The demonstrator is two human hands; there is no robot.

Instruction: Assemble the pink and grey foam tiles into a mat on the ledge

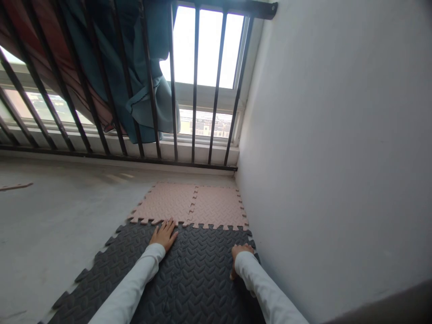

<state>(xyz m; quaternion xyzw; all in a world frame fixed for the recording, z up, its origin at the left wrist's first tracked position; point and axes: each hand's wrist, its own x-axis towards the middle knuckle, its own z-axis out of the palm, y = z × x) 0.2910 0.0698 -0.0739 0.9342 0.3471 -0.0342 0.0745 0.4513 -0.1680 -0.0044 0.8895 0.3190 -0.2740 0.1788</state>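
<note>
My left hand (164,235) lies flat with its fingers spread on the black textured foam mat (202,283), its fingertips at the interlocking seam with the pink foam mat tiles (189,204). My right hand (240,258) rests curled on the black mat near the white wall, its fingers bent and its thumb pointing down the mat. Whether it pinches the mat surface is hard to tell. Both arms are in white sleeves (131,283).
A white wall (330,135) rises close on the right. A grey concrete floor (57,234) extends left, with a thin brown strip (15,186) on it. Ahead stand black metal bars (194,112), a bright window, and a hanging teal cloth (145,108).
</note>
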